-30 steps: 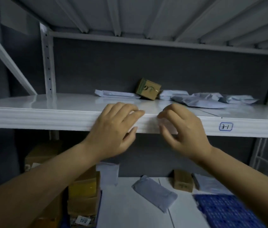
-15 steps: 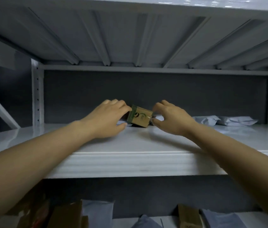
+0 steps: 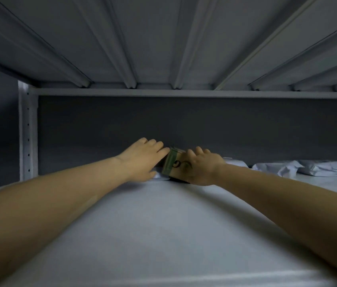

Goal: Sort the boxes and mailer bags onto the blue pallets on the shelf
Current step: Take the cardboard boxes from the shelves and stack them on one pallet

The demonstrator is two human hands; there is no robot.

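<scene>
A small brown cardboard box (image 3: 173,165) with a black scribble and green tape sits at the back of the white shelf (image 3: 163,224). My right hand (image 3: 201,166) grips its right side, fingers curled over the top. On the box's left, my left hand (image 3: 145,157) lies with straight fingers touching its upper corner, over a white mailer bag (image 3: 160,177) whose edge peeks out below the palm. No blue pallet is in view.
Several crumpled white mailer bags (image 3: 291,168) lie at the back right of the shelf. The dark back wall (image 3: 184,125) stands right behind the box. A ribbed shelf underside (image 3: 163,42) hangs low overhead. A white upright post (image 3: 28,133) stands at left.
Both arms have reached deeper into the shelf. My right hand has closed around the box and my left hand has come against its left side. The view has moved in and up.
</scene>
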